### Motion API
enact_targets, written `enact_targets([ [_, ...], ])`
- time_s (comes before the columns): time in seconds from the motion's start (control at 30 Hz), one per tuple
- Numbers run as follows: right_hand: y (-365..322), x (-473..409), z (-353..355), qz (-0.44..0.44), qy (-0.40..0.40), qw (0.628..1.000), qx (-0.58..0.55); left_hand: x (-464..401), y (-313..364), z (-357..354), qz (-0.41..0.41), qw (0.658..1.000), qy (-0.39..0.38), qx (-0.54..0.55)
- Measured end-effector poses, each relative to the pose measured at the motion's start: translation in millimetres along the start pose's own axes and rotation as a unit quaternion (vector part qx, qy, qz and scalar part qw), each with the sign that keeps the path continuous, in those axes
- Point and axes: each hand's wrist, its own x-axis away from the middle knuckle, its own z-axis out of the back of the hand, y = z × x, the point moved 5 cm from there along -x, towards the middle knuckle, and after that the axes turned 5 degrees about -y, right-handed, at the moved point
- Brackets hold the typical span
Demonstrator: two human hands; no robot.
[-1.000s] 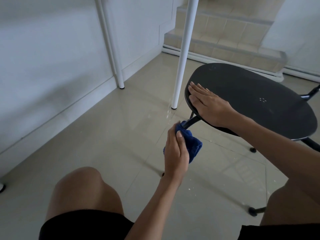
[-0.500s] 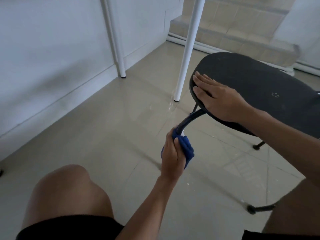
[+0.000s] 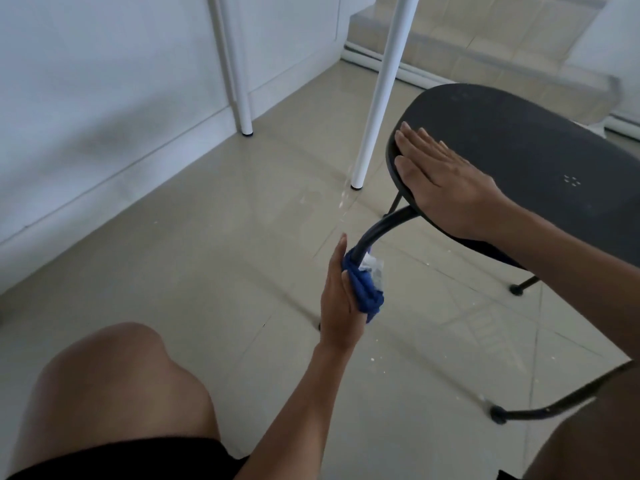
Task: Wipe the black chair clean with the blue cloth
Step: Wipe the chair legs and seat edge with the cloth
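Note:
The black chair point(image 3: 512, 157) stands at the right, its flat seat tilted toward me. My right hand point(image 3: 446, 181) lies flat on the seat's near left edge, fingers together. Below the seat a curved black chair leg point(image 3: 384, 226) runs down and left. My left hand point(image 3: 337, 299) grips the blue cloth point(image 3: 363, 289), which is wrapped around that leg partway down. A bit of white shows at the cloth's top edge. The leg's lower part is hidden behind the cloth and hand.
Two white table legs point(image 3: 377, 98) point(image 3: 235, 71) stand on the beige tiled floor left of the chair. A white wall point(image 3: 104, 98) runs along the left, tiled steps point(image 3: 485, 39) at the back. My bare knees point(image 3: 121, 382) are in front. Other chair feet point(image 3: 498, 415) rest at the right.
My left hand has slid the blue cloth down the chair leg, away from the seat. My right hand has stayed flat on the seat. The view has shifted slightly.

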Motion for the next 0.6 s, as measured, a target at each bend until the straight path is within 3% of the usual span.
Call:
enact_targets([
  [0.13,0,0,0,0.003,0.001,1.000,-0.001,14,-31,-4,0.043,0.998,-0.023,0.034],
  [0.23,0,1,0,0.002,0.003,1.000,-0.003,14,-9,-3,0.064,0.996,0.041,0.051],
  [0.37,1,-1,0,0.003,0.000,1.000,0.001,-1,55,-4,-0.013,0.996,0.084,-0.006],
  [0.47,1,-1,0,0.002,-0.001,1.000,0.003,-2,45,-2,-0.086,0.992,0.077,-0.060],
  [0.6,0,-1,-1,0.007,-0.002,1.000,0.000,19,-16,0,0.060,0.998,0.003,0.010],
])
